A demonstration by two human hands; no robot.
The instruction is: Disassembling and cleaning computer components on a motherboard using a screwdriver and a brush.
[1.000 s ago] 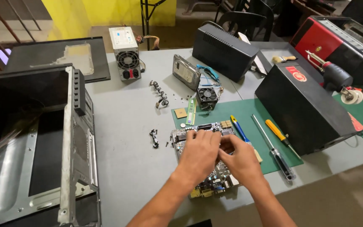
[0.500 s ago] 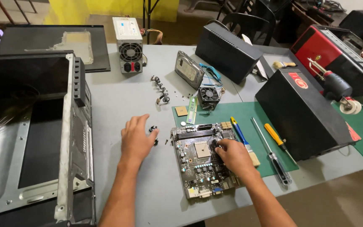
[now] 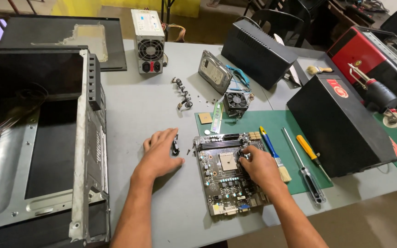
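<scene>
Motherboard, a dark rectangular circuit board with a square silver socket [image 3: 228, 177], lies flat on the grey table [image 3: 134, 96], its right part overlapping the left edge of the green cutting mat [image 3: 272, 124]. Right hand [image 3: 259, 166] rests on the board just right of the socket, fingers curled down onto the components; whether anything is pinched cannot be told. Left hand [image 3: 159, 154] lies palm down on the table just left of the board, fingers spread, fingertips touching a small black bracket piece [image 3: 176, 145]. Hands well apart. Right of the board on the mat: a blue-and-yellow-handled brush [image 3: 274, 154], a long black-handled screwdriver [image 3: 305, 167], a yellow-handled screwdriver [image 3: 309, 151]. Above the board: a small tan square chip [image 3: 204, 118], a green memory stick [image 3: 217, 117], a black cooling fan [image 3: 235, 102], a silver hard drive [image 3: 214, 72] propped at a tilt. Far above and left of the board, a grey power supply box [image 3: 148, 41] stands upright with a pale rectangular label on top. Left of the board, an open grey metal computer case [image 3: 37, 138]. Right of the board, a black box [image 3: 341, 124] bearing a round red sticker on its top face; beyond it a red-and-black case [image 3: 373, 50].
</scene>
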